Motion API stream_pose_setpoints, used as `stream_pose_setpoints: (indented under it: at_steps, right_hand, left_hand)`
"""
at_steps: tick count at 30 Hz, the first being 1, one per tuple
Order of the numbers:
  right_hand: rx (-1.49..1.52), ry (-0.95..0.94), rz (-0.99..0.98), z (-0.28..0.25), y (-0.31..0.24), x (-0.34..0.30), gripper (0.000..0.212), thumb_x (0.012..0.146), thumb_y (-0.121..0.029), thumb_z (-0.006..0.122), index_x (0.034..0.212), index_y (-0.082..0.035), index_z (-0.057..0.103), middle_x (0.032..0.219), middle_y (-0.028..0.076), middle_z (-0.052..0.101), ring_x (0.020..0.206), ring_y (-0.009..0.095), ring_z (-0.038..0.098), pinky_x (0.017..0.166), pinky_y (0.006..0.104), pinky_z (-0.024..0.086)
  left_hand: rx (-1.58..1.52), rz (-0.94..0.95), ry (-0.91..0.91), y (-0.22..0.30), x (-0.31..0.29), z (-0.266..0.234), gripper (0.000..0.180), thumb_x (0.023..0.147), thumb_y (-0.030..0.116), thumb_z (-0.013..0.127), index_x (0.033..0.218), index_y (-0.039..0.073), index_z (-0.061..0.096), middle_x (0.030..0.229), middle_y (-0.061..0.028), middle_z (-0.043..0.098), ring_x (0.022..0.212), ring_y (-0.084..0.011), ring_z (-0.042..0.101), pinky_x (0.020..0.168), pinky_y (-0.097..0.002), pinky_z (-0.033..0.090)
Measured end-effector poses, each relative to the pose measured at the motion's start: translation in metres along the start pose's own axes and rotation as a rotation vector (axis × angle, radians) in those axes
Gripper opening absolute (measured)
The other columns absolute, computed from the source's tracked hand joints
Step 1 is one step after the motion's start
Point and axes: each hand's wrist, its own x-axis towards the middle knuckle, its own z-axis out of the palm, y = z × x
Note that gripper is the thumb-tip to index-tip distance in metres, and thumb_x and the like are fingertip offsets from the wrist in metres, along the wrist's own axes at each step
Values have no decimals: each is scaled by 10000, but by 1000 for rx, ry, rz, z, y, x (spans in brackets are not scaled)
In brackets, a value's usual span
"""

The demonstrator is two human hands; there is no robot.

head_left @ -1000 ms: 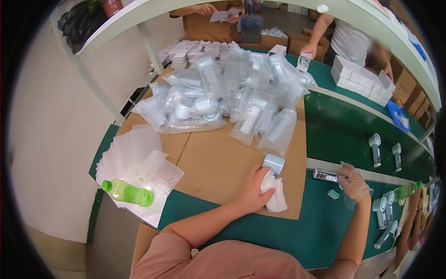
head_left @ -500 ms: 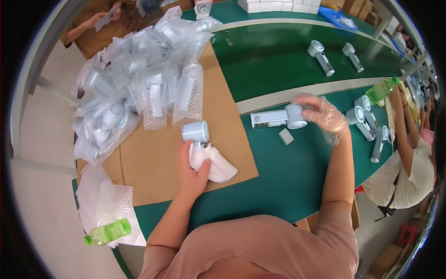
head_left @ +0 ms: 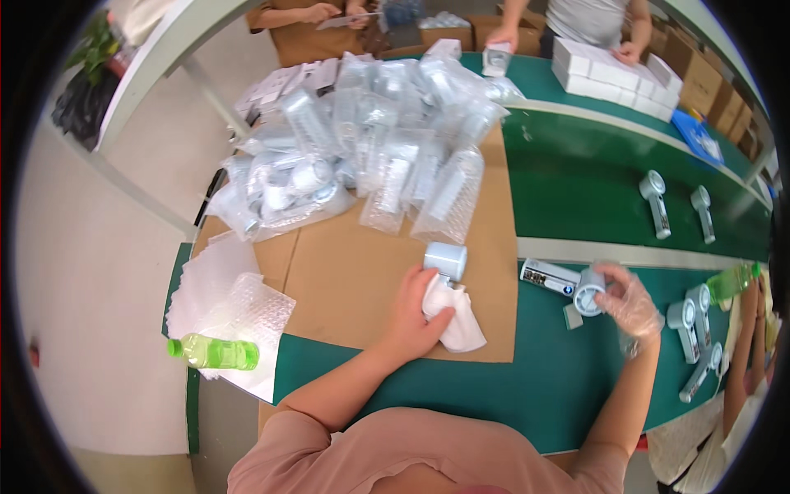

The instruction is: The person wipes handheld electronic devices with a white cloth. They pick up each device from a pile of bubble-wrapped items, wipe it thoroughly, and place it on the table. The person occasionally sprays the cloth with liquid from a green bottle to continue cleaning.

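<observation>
My bare left hand [head_left: 411,323] grips a light-blue handheld fan [head_left: 445,260] on the cardboard sheet, with a white cloth [head_left: 459,321] wrapped about its handle. The fan's round head sticks out beyond my fingers. To the right, my right hand [head_left: 629,306] wears a clear plastic glove. Its fingers close on the rim of a second handheld fan [head_left: 553,277], whose handle points left over the green table. A small pale block [head_left: 572,316] lies just below that fan. Part of the first handle is hidden by the cloth and my fingers.
Bubble-wrapped fans [head_left: 395,156] heap up on the cardboard [head_left: 329,288]. A green bottle [head_left: 218,351] lies on bubble sheets at left; another bottle [head_left: 732,282] is at right near several loose fans [head_left: 683,321]. Two fans [head_left: 656,206] rest on the green belt. Co-workers stand beyond white boxes [head_left: 605,74].
The view has swung left, shifting everything rightward. The fan at my right hand has turned, its round face now showing and its handle slanting. My left hand still holds its fan and cloth.
</observation>
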Motion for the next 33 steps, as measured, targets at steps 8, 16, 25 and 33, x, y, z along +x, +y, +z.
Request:
stream_pose_setpoints:
  at_steps: [8,16,25,33]
  right_hand:
    - [-9,62,-265,13,37,0,562,831,-256,690,1314,-31,513,1104,127,637,955,201,595,870,329,476]
    - [160,157,-157,18,47,4,464,861,-199,685,1267,-14,556,1053,99,649,914,146,573,841,294,471]
    - [17,253,-136,19,49,19,461,887,-304,614,1204,29,580,1068,116,647,992,180,590,903,307,451]
    - [1,300,-227,22,55,17,433,900,-291,604,1170,48,594,1049,121,649,986,174,586,897,310,452]
  left_hand:
    - [25,69,53,-1,-2,2,653,738,135,723,1307,14,426,1330,-275,415,1211,-436,435,1021,-474,363]
    - [-49,445,-580,103,23,31,399,787,44,662,1167,12,543,1237,-194,539,1134,-378,529,956,-424,436]
    - [214,440,-499,110,32,150,375,800,51,592,1166,0,528,987,-161,526,860,-348,541,725,-446,467]
    - [3,437,-527,99,21,149,242,777,119,669,957,48,523,979,-143,485,842,-351,564,696,-442,479]
